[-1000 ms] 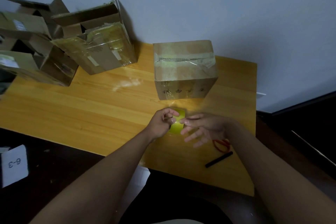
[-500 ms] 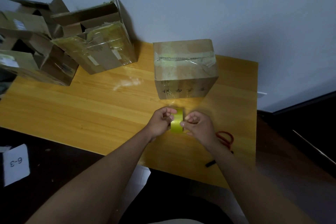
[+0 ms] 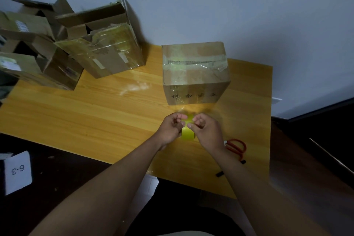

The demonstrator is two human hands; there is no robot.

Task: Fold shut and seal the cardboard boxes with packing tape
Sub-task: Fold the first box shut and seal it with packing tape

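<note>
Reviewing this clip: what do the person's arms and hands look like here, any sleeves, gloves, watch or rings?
Both forearms are bare up to the frame's bottom edge; no sleeves show. The left hand and right hand wear no gloves. No watch, bracelet or ring is visible, though dim light hides fine detail.

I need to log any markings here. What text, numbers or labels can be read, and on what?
"6-3": white card at the lower left, seen upside down.
Dark characters on the sealed box front: too blurred to read.
White labels on the open boxes: too small to read.
</note>
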